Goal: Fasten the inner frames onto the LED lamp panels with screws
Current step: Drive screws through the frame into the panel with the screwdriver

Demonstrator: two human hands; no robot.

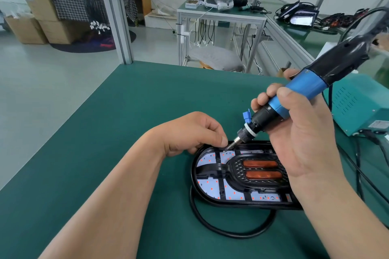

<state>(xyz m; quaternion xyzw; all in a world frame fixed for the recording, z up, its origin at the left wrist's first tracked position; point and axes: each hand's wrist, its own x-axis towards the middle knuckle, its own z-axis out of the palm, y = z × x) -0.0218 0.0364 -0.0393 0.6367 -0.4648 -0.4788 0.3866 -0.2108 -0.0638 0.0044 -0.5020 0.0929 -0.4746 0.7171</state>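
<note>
The panel [210, 186] lies on the green tabletop [126, 111] at lower centre-right of the frame, with the black frame [233, 176] already set into it. The work looks to be at the fastening stage. The right hand [299, 139] has its fingers wrapped round the screwdriver [305, 88], whose bit slants down to the frame's upper-left edge. There the left hand [189, 134] has thumb and forefinger pinched together, apparently steadying a small screw [224, 150] under the bit (it is only a glint, so hard to be sure). A small round spot on the lower edge may be a seated screw; I cannot tell. The other fixing points are too small to judge, so most of the fastening probably remains.
</note>
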